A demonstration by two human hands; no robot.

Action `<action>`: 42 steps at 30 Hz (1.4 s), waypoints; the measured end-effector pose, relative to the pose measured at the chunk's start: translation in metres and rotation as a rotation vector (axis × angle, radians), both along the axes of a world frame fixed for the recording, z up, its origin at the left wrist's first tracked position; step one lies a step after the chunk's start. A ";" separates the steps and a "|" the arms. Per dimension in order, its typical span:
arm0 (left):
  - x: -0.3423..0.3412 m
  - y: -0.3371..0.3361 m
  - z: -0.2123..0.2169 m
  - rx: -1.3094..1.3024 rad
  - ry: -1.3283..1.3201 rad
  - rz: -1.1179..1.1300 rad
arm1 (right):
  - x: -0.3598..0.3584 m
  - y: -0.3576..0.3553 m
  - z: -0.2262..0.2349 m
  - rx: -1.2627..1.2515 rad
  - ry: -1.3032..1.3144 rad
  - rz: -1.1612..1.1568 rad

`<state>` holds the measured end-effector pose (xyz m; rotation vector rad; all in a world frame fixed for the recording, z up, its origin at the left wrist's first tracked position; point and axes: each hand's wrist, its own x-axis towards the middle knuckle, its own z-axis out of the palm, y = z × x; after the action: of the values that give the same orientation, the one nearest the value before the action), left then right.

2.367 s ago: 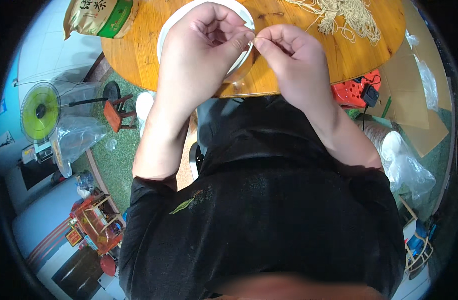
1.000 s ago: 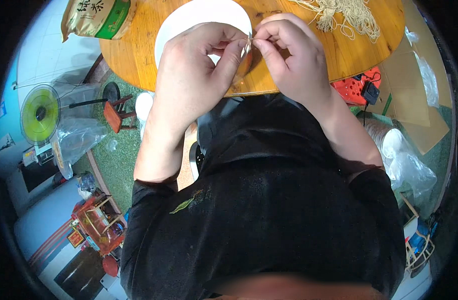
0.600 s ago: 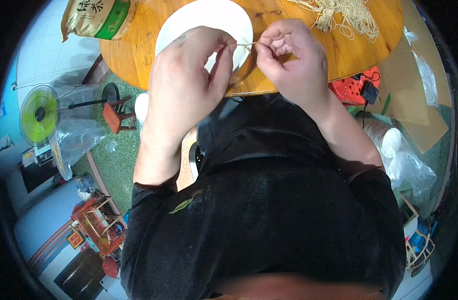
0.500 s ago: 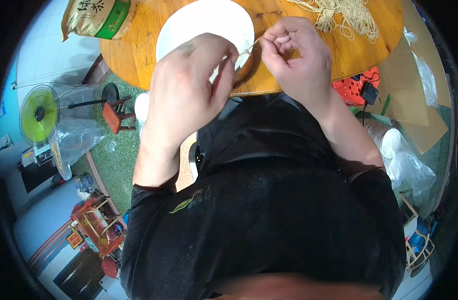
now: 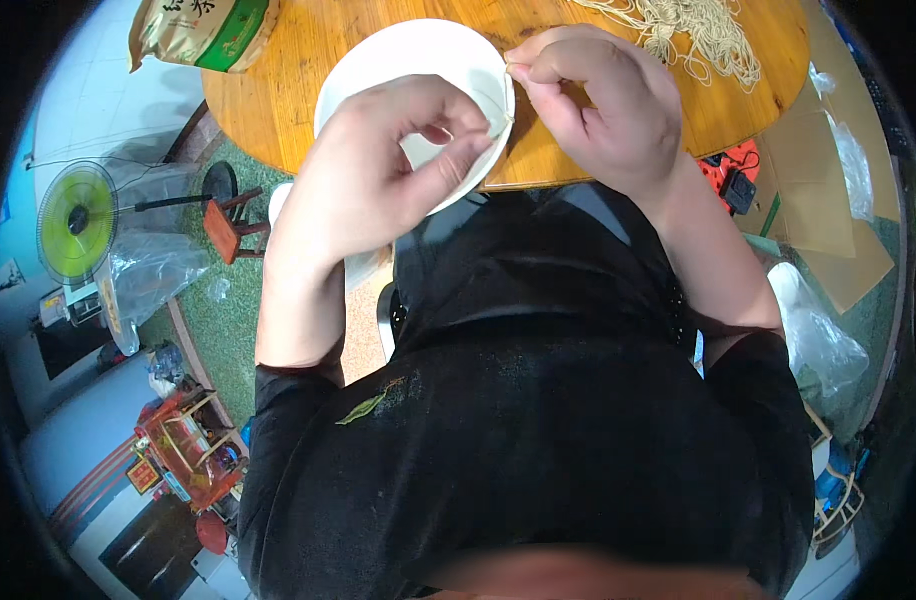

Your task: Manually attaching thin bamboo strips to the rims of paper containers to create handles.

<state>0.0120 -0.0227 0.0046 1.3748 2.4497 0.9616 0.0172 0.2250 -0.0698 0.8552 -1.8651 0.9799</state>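
A thin cream-coloured string [image 5: 509, 100] spans the short gap between my hands, above the right rim of a white round dish [image 5: 398, 48]. My left hand [image 5: 383, 165] is over the dish, its thumb and forefinger pinched at the string's lower end. To the right of the rim, my right hand [image 5: 613, 105] pinches the upper end between thumb and forefinger. The dish lies on a wooden table [image 5: 278, 110], partly hidden by my left hand. At the table's far right is a loose bundle of similar strings [image 5: 703, 38].
A beige and green bag [image 5: 213, 38] stands at the table's far left. A green-bladed fan [image 5: 78, 215] and small wooden stool [image 5: 228, 228] are on the left. Right of the table are cardboard [image 5: 813, 170], a red basket [image 5: 718, 172] and clear plastic [image 5: 828, 340].
The dish has shifted toward me. My left hand's fingers have opened out somewhat and moved slightly down, and my right hand is a little higher relative to it, with the string between them.
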 end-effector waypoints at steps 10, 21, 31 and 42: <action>-0.008 0.038 0.006 -0.061 -0.375 0.376 | -0.003 0.002 0.002 0.011 -0.034 0.059; -0.009 0.034 -0.009 0.160 -0.426 0.416 | 0.040 0.014 -0.008 -0.127 -0.318 0.048; -0.007 0.034 -0.013 0.210 -0.396 0.403 | 0.033 0.004 -0.007 -0.104 -0.307 0.188; 0.002 0.036 -0.002 0.322 -0.290 0.424 | 0.054 -0.022 -0.009 -0.912 -1.154 0.394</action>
<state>0.0140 0.0133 0.0030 0.7153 2.4760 1.5815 0.0710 0.2027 -0.0789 0.0059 -1.6994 2.6748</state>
